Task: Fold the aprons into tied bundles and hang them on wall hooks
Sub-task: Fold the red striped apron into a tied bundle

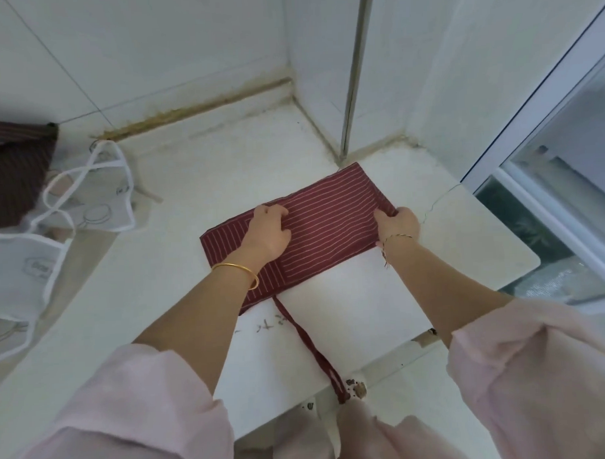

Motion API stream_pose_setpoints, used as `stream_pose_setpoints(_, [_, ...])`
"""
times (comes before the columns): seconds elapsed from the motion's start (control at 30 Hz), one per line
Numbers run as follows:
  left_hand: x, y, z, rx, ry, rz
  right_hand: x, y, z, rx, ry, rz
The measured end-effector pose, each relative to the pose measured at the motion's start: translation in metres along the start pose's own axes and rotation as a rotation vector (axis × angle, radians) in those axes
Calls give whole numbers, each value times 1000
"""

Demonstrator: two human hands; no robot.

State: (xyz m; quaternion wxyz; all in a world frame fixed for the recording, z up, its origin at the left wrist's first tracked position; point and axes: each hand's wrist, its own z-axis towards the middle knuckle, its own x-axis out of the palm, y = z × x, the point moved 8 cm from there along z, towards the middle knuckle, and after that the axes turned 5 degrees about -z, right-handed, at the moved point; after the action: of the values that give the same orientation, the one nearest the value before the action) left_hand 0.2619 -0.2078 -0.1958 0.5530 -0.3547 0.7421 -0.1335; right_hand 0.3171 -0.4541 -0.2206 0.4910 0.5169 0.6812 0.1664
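The red striped apron (pixel 332 225) lies folded into a flat oblong on the white tabletop (pixel 190 205). It sits towards the far right corner, and its far tip almost reaches the foot of the wall there. The person's left grip (pixel 268 230) sits on top of the cloth near its left end, knuckles up and fingers curled down into the fabric. The right grip (pixel 397 224) pinches the apron's right edge, thumb over the cloth and fingers tucked below. One red strap (pixel 310 335) runs from the apron's near edge across the tabletop and drops over the near edge.

There is a gold bangle (pixel 239 272) on the left wrist and a thin bracelet (pixel 395 239) on the right. Both pale pink sleeves (pixel 129 407) are pushed up above the elbows.

Well apart, along the left edge of the tabletop, see-through aprons with white trim (pixel 84 199) lie in a loose heap. A dark striped apron (pixel 14 167) is bunched at the far left corner, against the tiled wall. A window (pixel 566 151) stands past the right edge.
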Motion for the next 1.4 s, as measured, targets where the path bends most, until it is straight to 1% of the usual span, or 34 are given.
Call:
stream_pose_setpoints(0.17, [14, 2, 1, -3, 116, 252, -5, 1, 5, -114, -42, -251])
stream_pose_setpoints(0.23, [17, 2, 1, -7, 169, 351, -5, 7, 5, -178, -63, -392])
stream_pose_setpoints(0.3, [14, -2, 1, 20, 163, 496, -4, 11, 5, -224, -96, -532])
stream_pose_setpoints(0.33, [12, -6, 0, 45, 145, 597, -3, 14, 5, -239, -108, -565])
stream_pose_setpoints(0.4, [7, -10, -1, 81, 106, 772, 2, 20, 8, -262, -95, -555])
stream_pose_setpoints(0.5, [1, -3, -3, 21, 105, 866, 13, 35, 7, -372, -34, -424])
stream_pose_setpoints(0.57, [-3, 8, -7, -84, 148, 851, 18, 46, -2, -479, -51, -460])
stream_pose_setpoints(0.63, [-7, 20, -15, -211, 201, 758, 33, 55, -13, -586, -5, -562])
stream_pose_setpoints(0.7, [-6, 32, -26, -343, 302, 559, 57, 60, -29, -743, 134, -646])
stream_pose_setpoints(0.77, [2, 42, -36, -442, 404, 278, 85, 61, -51, -922, 302, -743])
stream_pose_setpoints(0.8, [3, 44, -34, -426, 395, 201, 98, 59, -60, -995, 368, -816])
stream_pose_setpoints(0.83, [1, 44, -29, -375, 343, 192, 108, 56, -68, -1056, 410, -909])
stream_pose_setpoints(0.87, [-5, 43, -24, -301, 254, 237, 117, 53, -74, -1108, 422, -1015])
stream_pose_setpoints(0.93, [-18, 38, -16, -132, 44, 372, 125, 49, -76, -1174, 390, -1180])
stream_pose_setpoints(0.97, [-22, 36, -15, -65, -30, 411, 125, 49, -75, -1186, 373, -1217])
stream_pose_setpoints(1.0, [-23, 37, -15, -24, -70, 436, 125, 49, -72, -1182, 367, -1238])
stream_pose_setpoints(1.07, [-22, 46, -15, -26, -77, 483, 124, 49, -63, -1147, 379, -1247])
stream_pose_setpoints(1.17, [-22, 61, -13, -66, -9, 501, 124, 52, -52, -1088, 424, -1229])
stream_pose_setpoints(1.27, [-26, 67, -15, -29, 59, 575, 120, 61, -44, -1036, 464, -1195])
stream_pose_setpoints(1.33, [-36, 56, -21, 98, -40, 675, 114, 71, -47, -1082, 410, -1133])
stream_pose_setpoints(1.37, [-39, 45, -25, 206, -97, 679, 112, 75, -52, -1132, 374, -1085])
stream_pose_setpoints(1.4, [-38, 33, -31, 309, -104, 637, 110, 75, -58, -1183, 366, -1046])
